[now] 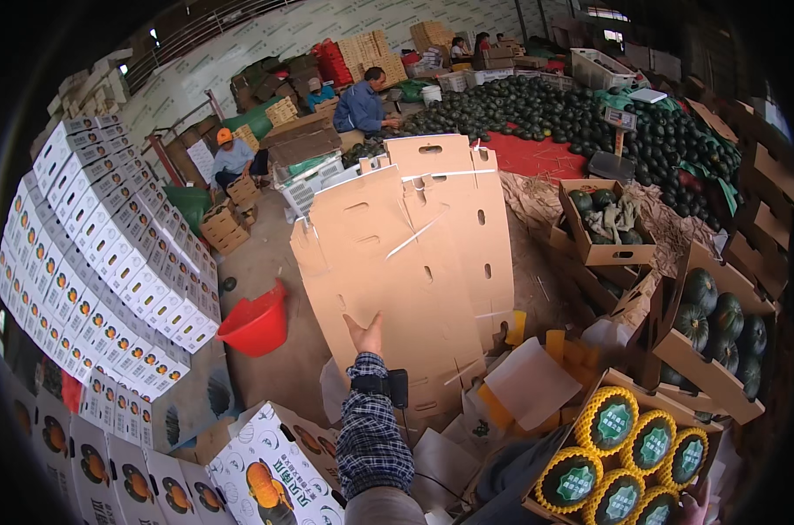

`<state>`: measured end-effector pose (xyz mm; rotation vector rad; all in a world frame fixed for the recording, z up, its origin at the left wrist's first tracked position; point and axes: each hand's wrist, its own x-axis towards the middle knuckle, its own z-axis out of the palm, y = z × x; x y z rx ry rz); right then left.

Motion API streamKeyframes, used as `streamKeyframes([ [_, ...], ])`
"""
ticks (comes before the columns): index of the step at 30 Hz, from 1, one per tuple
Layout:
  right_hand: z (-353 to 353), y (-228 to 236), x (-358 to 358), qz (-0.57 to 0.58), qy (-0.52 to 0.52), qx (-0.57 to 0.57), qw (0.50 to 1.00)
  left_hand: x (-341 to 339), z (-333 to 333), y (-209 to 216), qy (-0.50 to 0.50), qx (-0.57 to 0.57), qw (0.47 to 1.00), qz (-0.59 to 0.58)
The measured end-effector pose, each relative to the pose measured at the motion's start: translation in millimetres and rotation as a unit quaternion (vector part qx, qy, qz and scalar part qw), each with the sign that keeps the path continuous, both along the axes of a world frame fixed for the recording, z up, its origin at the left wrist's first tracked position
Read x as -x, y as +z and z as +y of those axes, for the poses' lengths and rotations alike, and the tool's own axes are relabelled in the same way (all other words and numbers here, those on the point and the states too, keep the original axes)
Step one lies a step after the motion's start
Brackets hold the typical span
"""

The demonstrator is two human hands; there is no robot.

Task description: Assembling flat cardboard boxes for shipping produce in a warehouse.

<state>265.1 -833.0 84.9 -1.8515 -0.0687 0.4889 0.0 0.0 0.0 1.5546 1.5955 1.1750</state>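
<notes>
My left hand (364,334) reaches forward in a checked sleeve, its thumb and fingers spread against a tall stack of flat brown cardboard blanks (397,297). The blanks stand upright, leaning, with slots and hand holes cut in them. At the lower right is an open cardboard box (537,505) of dark green squashes (613,423), each in a yellow foam net with a green label. My right hand (696,505) shows only in part at that box's right side, closed on its edge; most of its fingers are hidden.
White printed cartons (108,236) are stacked high on the left, near a red tub (255,322). Loose yellow foam nets (567,354) and paper lie before me. Boxes of squashes (707,328) stand right. Behind, people (359,109) sit by a large squash heap (519,109).
</notes>
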Motion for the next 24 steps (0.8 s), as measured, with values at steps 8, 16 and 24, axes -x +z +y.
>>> streamKeyframes([
  [8,64,9,37,-0.098,-0.013,0.212,0.972,110,105,-80,0.033,0.118,0.985,-0.12],
  [16,-9,-61,-2,-0.084,0.013,0.141,0.986,161,154,-74,-0.044,0.085,0.974,-0.207],
  [24,71,-39,0,-0.163,-0.051,0.148,0.974,142,172,-77,-0.053,0.076,0.98,-0.175],
])
